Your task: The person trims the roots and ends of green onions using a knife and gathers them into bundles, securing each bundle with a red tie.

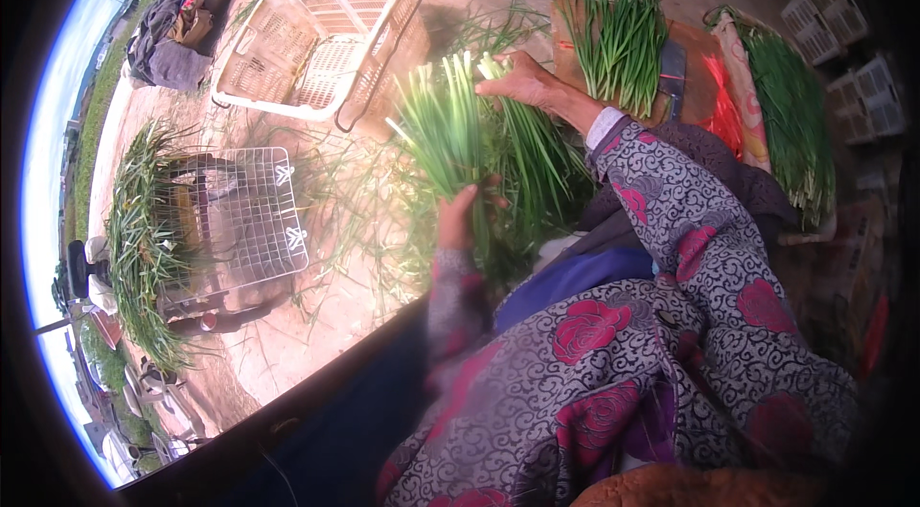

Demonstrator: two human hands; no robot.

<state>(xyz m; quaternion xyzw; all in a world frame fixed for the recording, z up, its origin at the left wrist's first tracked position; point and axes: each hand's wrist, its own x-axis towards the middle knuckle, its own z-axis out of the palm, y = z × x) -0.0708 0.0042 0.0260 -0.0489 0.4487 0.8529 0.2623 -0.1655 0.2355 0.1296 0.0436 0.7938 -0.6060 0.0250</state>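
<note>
wire basket: metal wire basket [240, 219] on the ground, well left of the chive bundle, green stalks heaped along its far-left side.
white crate: tipped plastic crate [321, 37] up and left of the bundle, open side facing the camera.
left hand: left hand [458, 218] raised from a patterned sleeve, fingers clenched round the lower part of the bundle.
chive bundle: chive bundle [470, 138] upright between both hands, pale cut ends on top.
right hand: right hand [522, 80] reaching across, fingertips pinching stalks at the bundle's top.
chive pile: cut chives [621, 42] on a board, just right of the bundle.
open room: bare ground strewn with loose leaves between bundle and wire basket.
</note>
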